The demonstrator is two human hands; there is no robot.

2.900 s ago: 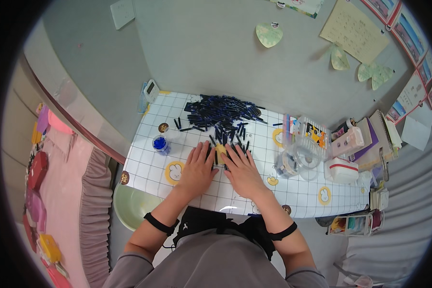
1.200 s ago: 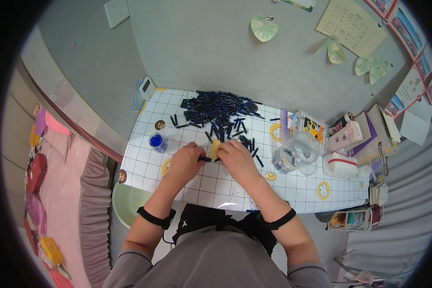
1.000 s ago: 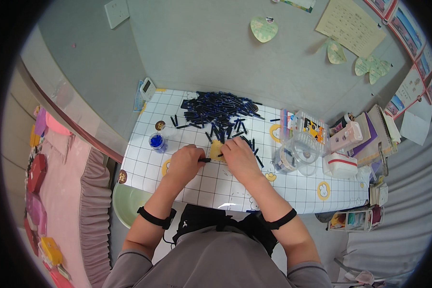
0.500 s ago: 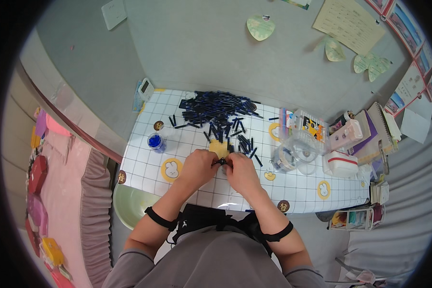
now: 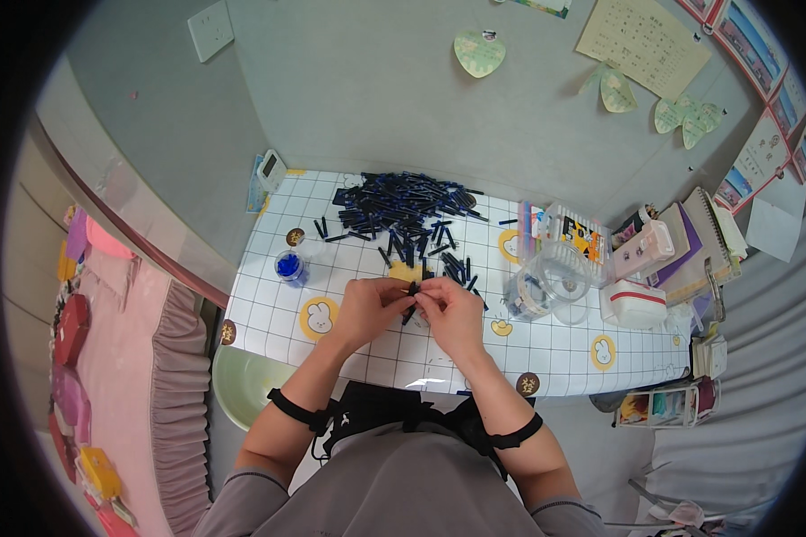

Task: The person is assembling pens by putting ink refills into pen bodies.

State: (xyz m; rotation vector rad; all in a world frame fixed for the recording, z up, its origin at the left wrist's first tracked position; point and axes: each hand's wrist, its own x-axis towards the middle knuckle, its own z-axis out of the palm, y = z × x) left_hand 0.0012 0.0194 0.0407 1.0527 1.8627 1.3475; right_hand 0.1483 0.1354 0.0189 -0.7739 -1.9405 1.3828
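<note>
My left hand [image 5: 372,307] and my right hand [image 5: 450,311] meet at the near middle of the table. Their fingertips pinch a short dark tube [image 5: 408,315], which looks like a pen's ink cartridge and tilts down between them. The fingers hide part of it. Just beyond my hands, several more dark tubes [image 5: 458,268] lie loose. Farther back is a big heap of such black and dark-blue tubes [image 5: 407,204]. To the left of my left hand stands a small clear jar [image 5: 292,269] with bright blue bits in it.
A white checked cloth [image 5: 367,358] covers the table. On the right are a clear round container [image 5: 530,297] with its lid raised, a clear plastic box [image 5: 575,234], a white pouch [image 5: 634,302] and notebooks [image 5: 703,234]. A green basin [image 5: 242,380] sits below the left edge.
My fingers have shifted around the dark tube, and its lower end now shows below the fingertips. My right hand has turned slightly, with its fingers more bent. The heap and the jar stay put.
</note>
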